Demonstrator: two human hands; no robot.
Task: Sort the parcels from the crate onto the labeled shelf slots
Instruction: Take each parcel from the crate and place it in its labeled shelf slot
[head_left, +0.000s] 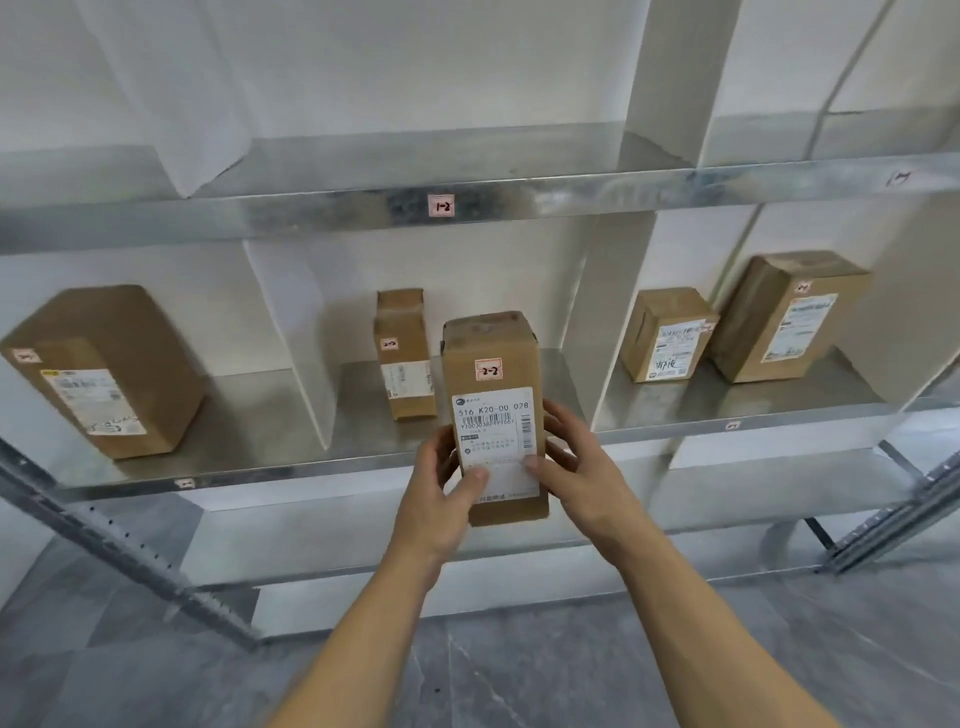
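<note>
Both hands hold a long brown cardboard parcel (493, 374) marked "2-2" with a white shipping label. My left hand (447, 488) grips its near left side, thumb on the label. My right hand (571, 467) grips the near right side. The parcel's far end reaches over the front edge of the middle slot of the metal shelf (322, 462). In that slot, a smaller parcel (405, 358) also marked "2-2" lies to the left of it.
A large parcel (104, 369) lies in the left slot. Two parcels (667, 335) (784, 317) stand in the right slot. White dividers (291, 332) separate the slots. The upper shelf carries a "1-2" tag (441, 206). A grey tiled floor (519, 675) lies below.
</note>
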